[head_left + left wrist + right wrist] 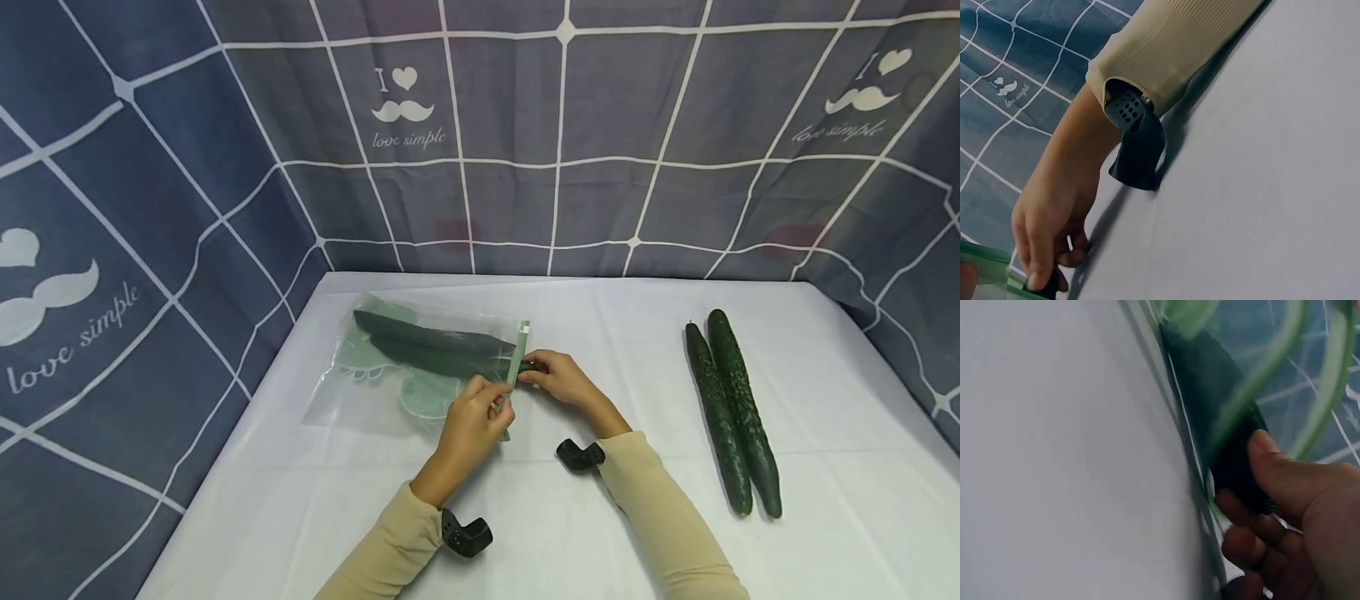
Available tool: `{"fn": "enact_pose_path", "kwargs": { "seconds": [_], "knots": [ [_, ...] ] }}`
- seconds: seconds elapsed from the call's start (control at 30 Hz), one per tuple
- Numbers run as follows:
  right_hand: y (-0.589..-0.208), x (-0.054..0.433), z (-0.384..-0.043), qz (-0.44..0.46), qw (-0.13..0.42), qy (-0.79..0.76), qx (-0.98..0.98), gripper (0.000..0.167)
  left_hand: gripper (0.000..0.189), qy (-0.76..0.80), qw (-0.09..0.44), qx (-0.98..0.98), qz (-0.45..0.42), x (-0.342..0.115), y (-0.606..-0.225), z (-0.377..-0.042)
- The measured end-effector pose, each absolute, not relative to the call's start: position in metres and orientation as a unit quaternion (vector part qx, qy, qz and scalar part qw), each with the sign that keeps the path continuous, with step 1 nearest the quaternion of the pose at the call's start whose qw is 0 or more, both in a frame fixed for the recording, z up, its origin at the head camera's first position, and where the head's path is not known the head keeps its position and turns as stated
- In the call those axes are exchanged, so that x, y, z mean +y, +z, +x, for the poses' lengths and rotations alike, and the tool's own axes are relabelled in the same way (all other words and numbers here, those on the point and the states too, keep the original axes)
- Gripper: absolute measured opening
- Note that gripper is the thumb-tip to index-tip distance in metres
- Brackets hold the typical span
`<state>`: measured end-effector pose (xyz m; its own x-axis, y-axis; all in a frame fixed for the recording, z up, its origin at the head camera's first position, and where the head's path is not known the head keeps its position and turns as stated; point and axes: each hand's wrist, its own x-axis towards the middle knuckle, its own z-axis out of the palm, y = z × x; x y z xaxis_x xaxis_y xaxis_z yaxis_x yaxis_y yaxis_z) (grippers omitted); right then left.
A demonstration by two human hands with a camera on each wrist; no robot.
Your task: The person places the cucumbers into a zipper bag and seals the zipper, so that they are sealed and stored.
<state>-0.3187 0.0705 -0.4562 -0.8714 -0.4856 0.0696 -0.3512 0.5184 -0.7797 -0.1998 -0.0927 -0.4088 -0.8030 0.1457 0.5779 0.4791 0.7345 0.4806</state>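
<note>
A clear plastic bag with pale green printing and a green strip along its mouth lies at the left of the table. Through the film show two dark green cucumbers, side by side. My left hand pinches the green strip at the near part of the mouth. With thumb and fingers, my right hand grips the end of one cucumber, which pokes out between the strip's two sides. In the right wrist view the strip's sides stand apart around that cucumber. The left wrist view shows mostly the right arm.
Two more cucumbers lie nearly parallel on the right of the white-covered table. Grey checked curtains rise behind the table and at both sides. A black camera mount juts from each sleeve cuff.
</note>
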Motion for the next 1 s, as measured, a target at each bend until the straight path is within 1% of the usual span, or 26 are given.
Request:
{"fn": "enact_pose_path", "kwargs": {
  "seconds": [0.13,0.2,0.37,0.57,0.83,1.0],
  "knots": [
    [-0.457,0.058,-0.314,-0.222,0.064,-0.436,0.870,0.022,0.016,-0.321,0.262,-0.893,-0.177,-0.092,-0.408,-0.200],
    [-0.457,0.056,-0.313,-0.208,0.058,-0.440,0.872,0.020,0.016,-0.325,0.256,-0.893,-0.175,-0.092,-0.407,-0.201],
    [-0.454,0.059,-0.313,-0.179,0.066,-0.453,0.871,0.025,0.018,-0.345,0.238,-0.894,-0.157,-0.097,-0.406,-0.202],
    [-0.453,0.064,-0.315,-0.194,0.077,-0.434,0.876,0.025,0.019,-0.355,0.222,-0.896,-0.146,-0.101,-0.404,-0.203],
    [-0.453,0.061,-0.316,-0.212,0.046,-0.368,0.904,0.030,0.020,-0.362,0.207,-0.898,-0.139,-0.102,-0.405,-0.203],
    [-0.451,0.055,-0.317,-0.206,0.032,-0.352,0.913,0.026,0.019,-0.366,0.194,-0.902,-0.121,-0.106,-0.408,-0.200]
  ]
}}
